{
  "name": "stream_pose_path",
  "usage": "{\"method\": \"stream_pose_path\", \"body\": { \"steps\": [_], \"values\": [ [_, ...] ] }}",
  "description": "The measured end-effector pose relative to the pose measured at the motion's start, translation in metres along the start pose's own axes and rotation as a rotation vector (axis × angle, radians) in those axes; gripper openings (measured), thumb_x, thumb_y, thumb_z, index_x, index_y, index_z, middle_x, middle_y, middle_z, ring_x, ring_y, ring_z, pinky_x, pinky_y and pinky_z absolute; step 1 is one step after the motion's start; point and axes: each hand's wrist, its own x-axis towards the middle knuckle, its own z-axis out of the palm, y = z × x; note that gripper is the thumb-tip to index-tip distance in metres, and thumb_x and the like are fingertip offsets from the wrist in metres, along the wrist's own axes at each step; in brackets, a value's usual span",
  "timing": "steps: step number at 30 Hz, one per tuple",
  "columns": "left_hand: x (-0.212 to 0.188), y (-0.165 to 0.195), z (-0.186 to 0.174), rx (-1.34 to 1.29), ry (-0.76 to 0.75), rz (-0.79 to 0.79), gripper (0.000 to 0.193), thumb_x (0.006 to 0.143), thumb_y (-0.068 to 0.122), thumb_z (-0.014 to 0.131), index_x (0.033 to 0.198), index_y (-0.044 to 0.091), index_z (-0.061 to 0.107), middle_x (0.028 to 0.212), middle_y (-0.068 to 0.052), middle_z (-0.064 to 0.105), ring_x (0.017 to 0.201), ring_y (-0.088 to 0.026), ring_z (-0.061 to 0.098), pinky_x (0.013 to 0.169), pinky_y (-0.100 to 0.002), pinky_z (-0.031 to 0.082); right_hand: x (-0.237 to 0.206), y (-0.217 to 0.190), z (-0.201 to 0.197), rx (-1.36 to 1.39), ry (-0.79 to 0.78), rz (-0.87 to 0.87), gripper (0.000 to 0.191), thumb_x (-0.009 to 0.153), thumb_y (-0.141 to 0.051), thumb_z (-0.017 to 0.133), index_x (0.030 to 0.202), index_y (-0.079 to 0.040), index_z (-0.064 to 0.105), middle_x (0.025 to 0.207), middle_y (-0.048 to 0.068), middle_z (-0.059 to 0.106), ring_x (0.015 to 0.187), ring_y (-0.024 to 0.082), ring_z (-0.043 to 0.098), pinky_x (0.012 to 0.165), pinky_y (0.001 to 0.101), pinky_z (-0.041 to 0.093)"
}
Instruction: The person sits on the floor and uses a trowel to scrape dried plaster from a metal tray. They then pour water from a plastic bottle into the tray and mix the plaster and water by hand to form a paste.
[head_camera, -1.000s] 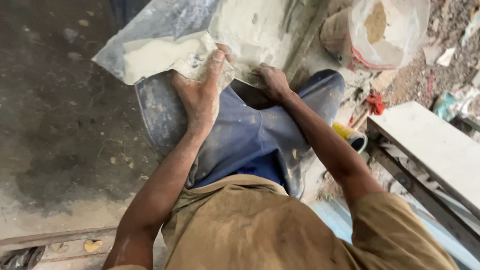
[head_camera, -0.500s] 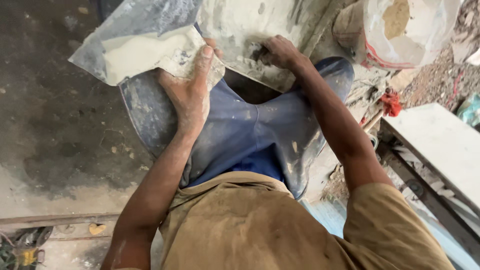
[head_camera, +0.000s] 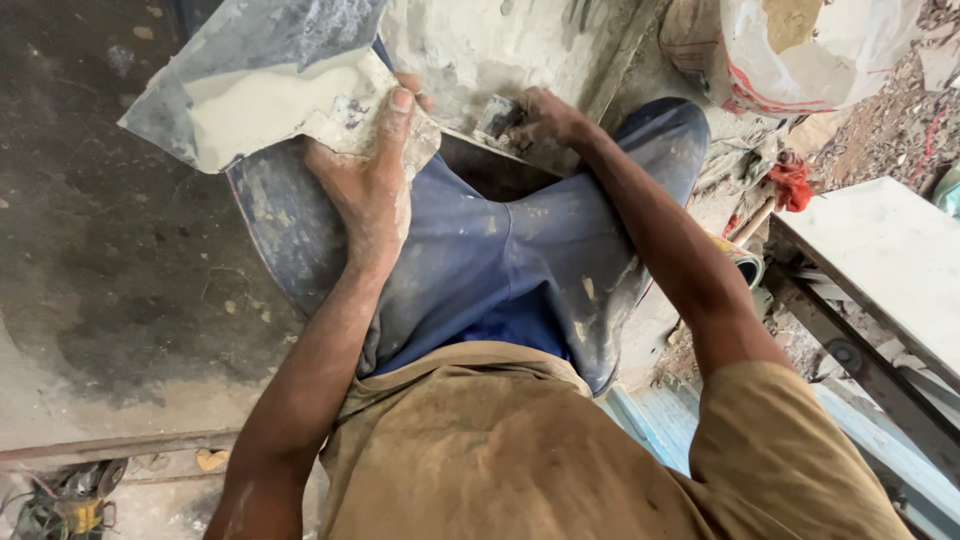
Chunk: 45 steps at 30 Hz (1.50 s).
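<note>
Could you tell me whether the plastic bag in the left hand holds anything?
Yes: the bag, gripped by the left hand, shows pale powder through its clear plastic.

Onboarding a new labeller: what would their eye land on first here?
The clear plastic bag of pale powder at upper left, gripped at its edge by the left hand. Next, the right hand at top centre, closed on a small scraper-like tool against a putty-smeared slab. A bulging white sack sits at upper right.
</note>
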Motion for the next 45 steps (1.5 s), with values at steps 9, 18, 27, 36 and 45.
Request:
{"method": "stream_pose_path", "body": {
  "steps": [9,18,27,36,45],
  "values": [
    [0.006,-0.026,-0.013,0.074,0.12,-0.077,0.026,0.102,0.0,0.075,0.122,-0.013,0.065,0.103,-0.017,0.071,0.081,-0.021,0.067,0.067,-0.034,0.056,-0.051,-0.089,-0.053,0.263,-0.01,0.061,0.025,0.092,-0.002,0.072,0.116,0.003,0.07,0.099,0.01,0.075,0.086,0.015,0.072,0.076,0.0305,0.061],
    [0.016,-0.028,0.005,0.116,0.069,0.057,0.036,0.096,-0.001,0.074,0.125,-0.01,0.054,0.109,-0.022,0.071,0.087,-0.027,0.074,0.076,-0.039,0.066,-0.398,-0.146,-0.142,0.412,0.491,-0.645,0.022,0.105,-0.015,0.063,0.125,-0.005,0.066,0.103,0.015,0.075,0.085,0.019,0.079,0.073,0.0312,0.065],
    [0.017,-0.027,0.006,0.269,0.078,0.125,0.031,0.103,0.0,0.075,0.124,-0.013,0.056,0.114,-0.021,0.071,0.091,-0.028,0.074,0.075,-0.038,0.065,-0.442,0.046,-0.177,0.654,1.709,-0.184,0.022,0.108,-0.004,0.058,0.128,-0.008,0.067,0.1,0.01,0.075,0.082,0.018,0.076,0.072,0.0352,0.064],
    [0.016,-0.011,0.023,0.304,-0.007,0.087,0.031,0.101,-0.003,0.072,0.124,-0.009,0.053,0.111,-0.021,0.07,0.086,-0.026,0.071,0.069,-0.035,0.06,-0.358,0.105,-0.127,1.077,1.732,0.029,0.023,0.105,0.005,0.056,0.127,-0.001,0.061,0.102,0.009,0.074,0.08,0.02,0.077,0.061,0.0355,0.065],
    [0.02,-0.013,0.007,0.297,-0.02,0.199,0.035,0.102,-0.006,0.074,0.128,-0.013,0.051,0.116,-0.024,0.07,0.092,-0.028,0.072,0.081,-0.037,0.064,-0.355,0.113,-0.134,0.886,1.686,0.131,0.036,0.099,0.011,0.055,0.13,-0.002,0.068,0.108,0.012,0.078,0.079,0.016,0.075,0.065,0.0298,0.064]
  ]
}}
